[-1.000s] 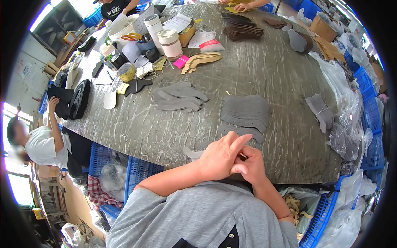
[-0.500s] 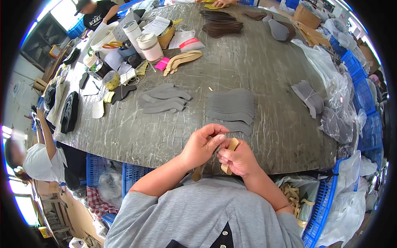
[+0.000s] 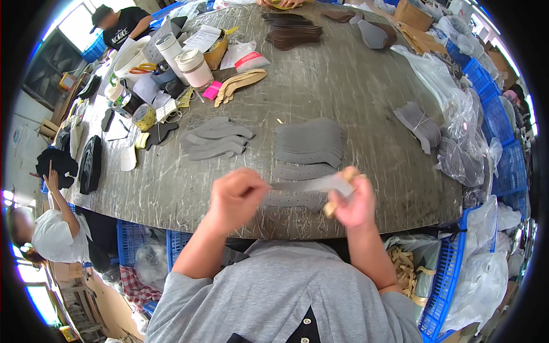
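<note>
**Matt greys on a scuffed tabletop**

The table (image 3: 366,74) has a dull, dark surface, streaked and scratched pale. The grey strip (image 3: 311,184) pinched between left hand (image 3: 234,197) and right hand (image 3: 354,203) looks like thin, matt, flexible sheet, perhaps synthetic leather. The stacked grey pieces (image 3: 309,143) share that flat finish. The bags (image 3: 457,108) are clear, glossy plastic; the crates (image 3: 486,97) are blue plastic.

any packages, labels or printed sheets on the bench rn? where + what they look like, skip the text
White packet with a red band: far left-centre of the table, flat pouch.
Printed paper sheet: far left, beside the white cylinders, white with dark lines.
Cardboard box: far right edge, brown.
Tape roll: left side, round, yellowish with a label.
Clear plastic bags: right edge, crumpled.
</note>
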Motion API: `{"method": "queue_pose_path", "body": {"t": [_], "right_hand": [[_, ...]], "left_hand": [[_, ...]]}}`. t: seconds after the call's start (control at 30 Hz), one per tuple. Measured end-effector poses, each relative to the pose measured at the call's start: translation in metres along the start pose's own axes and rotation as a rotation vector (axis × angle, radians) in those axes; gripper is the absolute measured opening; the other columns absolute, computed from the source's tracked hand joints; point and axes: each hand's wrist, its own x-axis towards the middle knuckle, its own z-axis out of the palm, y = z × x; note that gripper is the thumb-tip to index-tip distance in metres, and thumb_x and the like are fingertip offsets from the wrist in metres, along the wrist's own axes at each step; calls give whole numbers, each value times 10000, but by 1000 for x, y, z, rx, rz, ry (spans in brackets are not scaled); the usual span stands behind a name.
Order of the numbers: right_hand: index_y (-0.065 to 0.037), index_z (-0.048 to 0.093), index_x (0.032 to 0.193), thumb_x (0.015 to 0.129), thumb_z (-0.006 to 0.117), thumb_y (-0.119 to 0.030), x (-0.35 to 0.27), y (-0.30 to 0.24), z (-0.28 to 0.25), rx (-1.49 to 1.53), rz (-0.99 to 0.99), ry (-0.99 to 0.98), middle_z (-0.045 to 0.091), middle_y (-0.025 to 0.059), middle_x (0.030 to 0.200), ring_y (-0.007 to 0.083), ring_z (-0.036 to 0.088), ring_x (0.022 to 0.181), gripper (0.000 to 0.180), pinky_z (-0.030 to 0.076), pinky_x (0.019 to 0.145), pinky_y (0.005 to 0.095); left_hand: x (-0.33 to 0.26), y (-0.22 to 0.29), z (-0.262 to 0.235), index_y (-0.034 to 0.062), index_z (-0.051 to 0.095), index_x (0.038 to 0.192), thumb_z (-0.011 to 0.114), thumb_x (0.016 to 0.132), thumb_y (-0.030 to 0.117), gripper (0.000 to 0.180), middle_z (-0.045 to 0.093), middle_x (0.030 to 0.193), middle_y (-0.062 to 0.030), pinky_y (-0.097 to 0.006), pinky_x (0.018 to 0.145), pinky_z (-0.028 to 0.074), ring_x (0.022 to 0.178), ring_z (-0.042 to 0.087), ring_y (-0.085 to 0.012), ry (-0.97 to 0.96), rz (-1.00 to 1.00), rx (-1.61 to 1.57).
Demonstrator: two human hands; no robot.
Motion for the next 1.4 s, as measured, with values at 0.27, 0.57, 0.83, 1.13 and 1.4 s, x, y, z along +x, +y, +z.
{"method": "queue_pose_path", "body": {"t": [0.27, 0.57, 0.83, 1.13, 1.4], "right_hand": [[-98, 555, 936, 932, 618, -115, -7, -37, -49, -738, -97, 52, 429, -57, 696, 61, 402, 618, 65, 416, 607, 248], [-65, 557, 1008, 890, 665, -37, 0, 24, -59, -984, -131, -189, 539, -31, 833, 33, 480, 664, 162, 393, 531, 207], [-35, 518, 1033, 847, 661, 0, -1, 35, -49, -1489, -331, -97, 604, 91, 736, 155, 584, 644, 237, 462, 583, 311], [-39, 506, 1027, 830, 670, -5, 1, 39, -48, -1614, -483, -127, 627, 192, 774, 368, 629, 702, 259, 485, 621, 407], [-113, 632, 1045, 792, 654, -34, -8, 48, -58, -1895, -774, -313, 541, 117, 840, 306, 612, 670, 266, 503, 561, 388]], "left_hand": [[-18, -27, -27, 3, 692, 792, 720, 807, 47, 54, 597, 645, 17, -210, 526, 394, 573, 514, -47, -52, -665, -73], [-15, -46, -8, -25, 708, 835, 724, 799, 114, 145, 627, 636, -32, -258, 537, 436, 581, 540, -76, -198, -685, 30], [-14, -61, 4, -13, 713, 843, 722, 776, 150, 176, 673, 687, -135, -329, 607, 503, 620, 631, -187, -282, -680, 217], [-13, -63, 5, -11, 707, 836, 719, 773, 159, 182, 676, 705, -154, -346, 629, 511, 644, 647, -227, -310, -691, 225], [-12, -61, 5, -15, 698, 825, 715, 776, 147, 171, 674, 698, -143, -339, 624, 509, 640, 648, -224, -314, -663, 253]]}}
